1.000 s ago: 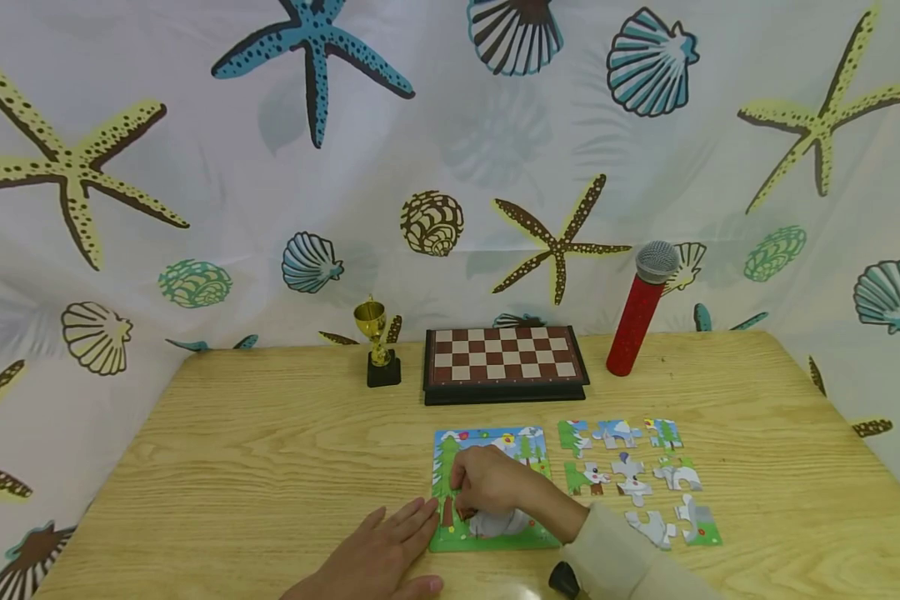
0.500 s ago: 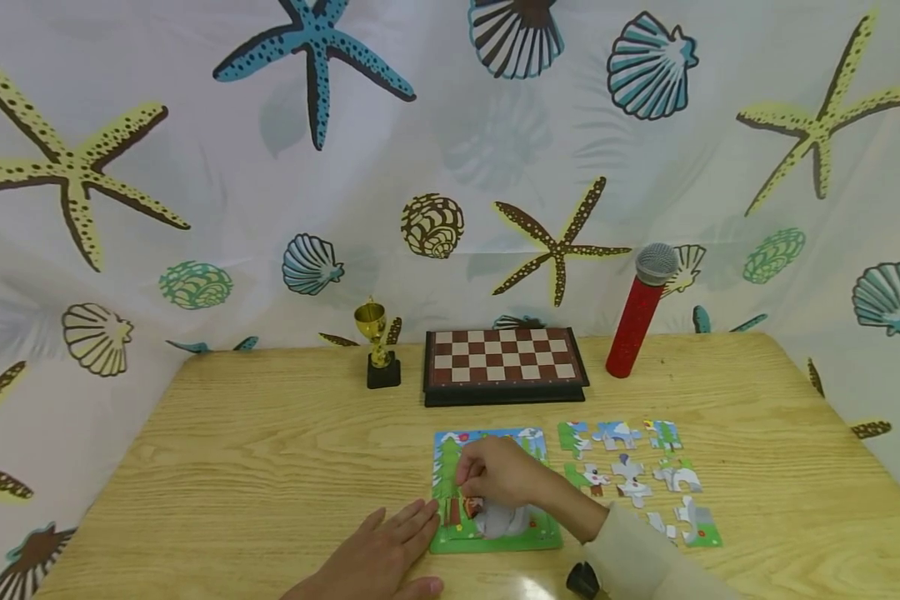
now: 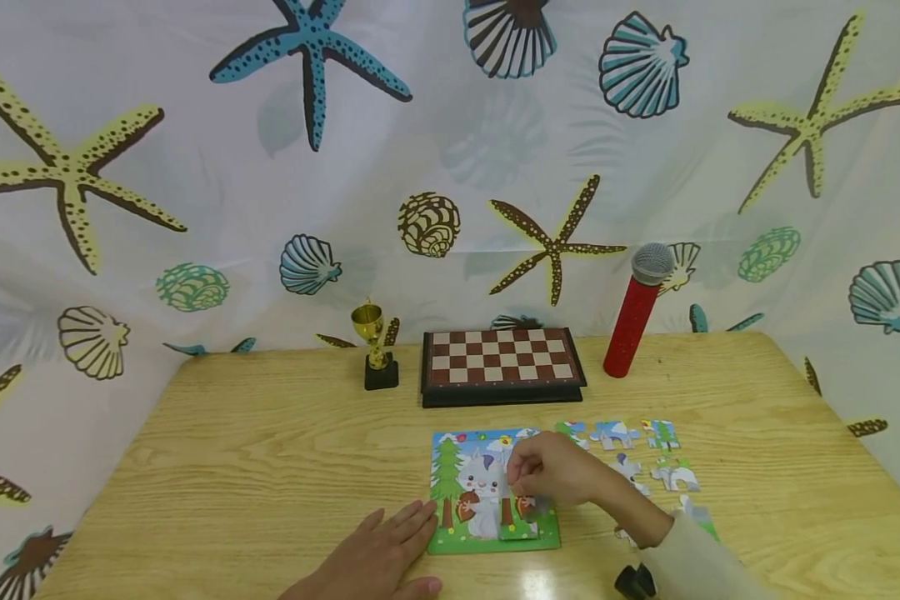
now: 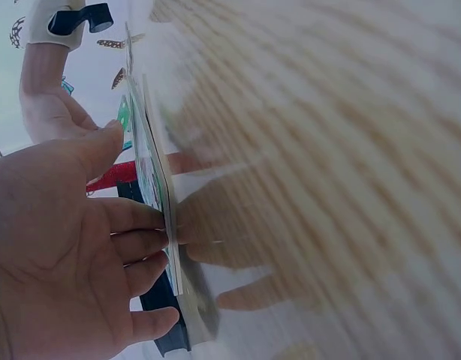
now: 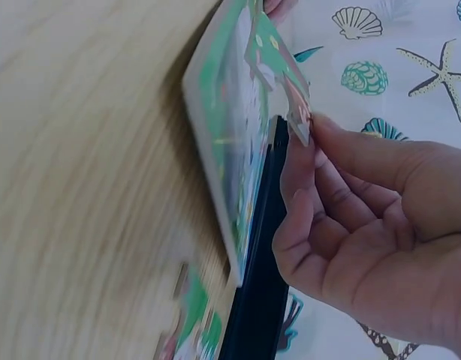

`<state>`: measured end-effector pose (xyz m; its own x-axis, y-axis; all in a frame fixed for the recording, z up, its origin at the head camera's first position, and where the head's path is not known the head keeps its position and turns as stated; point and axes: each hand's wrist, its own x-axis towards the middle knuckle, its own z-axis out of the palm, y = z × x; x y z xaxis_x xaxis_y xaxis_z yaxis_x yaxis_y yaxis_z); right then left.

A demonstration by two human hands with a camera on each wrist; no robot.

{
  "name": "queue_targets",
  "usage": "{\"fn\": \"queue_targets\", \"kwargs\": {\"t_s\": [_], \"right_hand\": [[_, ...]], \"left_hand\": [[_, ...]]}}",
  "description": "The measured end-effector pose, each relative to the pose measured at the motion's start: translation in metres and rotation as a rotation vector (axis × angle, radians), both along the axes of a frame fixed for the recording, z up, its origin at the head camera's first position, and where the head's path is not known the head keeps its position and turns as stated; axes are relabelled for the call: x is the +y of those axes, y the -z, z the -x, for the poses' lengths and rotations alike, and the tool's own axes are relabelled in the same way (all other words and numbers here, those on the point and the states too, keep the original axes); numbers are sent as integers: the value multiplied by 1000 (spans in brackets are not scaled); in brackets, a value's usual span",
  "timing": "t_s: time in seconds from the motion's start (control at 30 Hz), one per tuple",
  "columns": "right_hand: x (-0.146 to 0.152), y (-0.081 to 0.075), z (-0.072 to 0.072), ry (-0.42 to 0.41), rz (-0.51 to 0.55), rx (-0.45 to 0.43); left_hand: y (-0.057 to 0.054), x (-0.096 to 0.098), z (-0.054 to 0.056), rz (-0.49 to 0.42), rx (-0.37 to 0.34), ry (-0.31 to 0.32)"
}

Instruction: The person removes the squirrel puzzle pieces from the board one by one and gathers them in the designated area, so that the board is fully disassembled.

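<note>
A puzzle board (image 3: pixel 450 467) printed with a grey squirrel and a green tree lies on the table. My left hand (image 3: pixel 378 550) is flat with straight fingers, its fingertips at the board's left edge; the left wrist view shows these fingers (image 4: pixel 140 244) along that edge. Between thumb and fingers, my right hand (image 3: pixel 558 468) pinches a puzzle piece (image 3: pixel 519 525) bearing a tree trunk and part of an acorn. The piece is tilted above the right half of the board, as the right wrist view shows. The right hand hides the board's upper right part.
Loose puzzle pieces (image 3: pixel 675 473) lie in rows right of the board, some behind the right arm. Behind the board stand a chessboard case (image 3: pixel 502 358), a gold trophy cup (image 3: pixel 375 343) and a red microphone (image 3: pixel 633 321). A patterned cloth (image 3: pixel 232 192) hangs at the back.
My right hand has carried the puzzle piece from the board's left part to its right part, uncovering the squirrel picture. The left hand has stayed in place.
</note>
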<state>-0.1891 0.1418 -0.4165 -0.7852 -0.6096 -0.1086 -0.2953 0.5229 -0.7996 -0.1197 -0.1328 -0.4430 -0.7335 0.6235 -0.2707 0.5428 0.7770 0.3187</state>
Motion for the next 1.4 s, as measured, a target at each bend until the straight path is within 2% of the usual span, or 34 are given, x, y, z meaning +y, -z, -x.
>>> {"fn": "queue_targets", "kwargs": {"t_s": [0.1,0.3,0.47,0.9,1.23,1.4], "right_hand": [[14,1,0,4,-10,-1],[39,5,-4,-6,17,-61],[51,6,-6,28,2,-88],[63,3,-9,67,-100,-36],[60,11,-9,108,-118,-15],[69,9,-6,106,-108,-17]], "left_hand": [[0,0,0,-1,4,0],[0,1,1,26,-6,9],[-2,0,1,32,-18,9],[-3,-6,3,9,-11,2],[-4,-7,5,18,-59,-31],[-7,-7,5,10,-61,-33]]}}
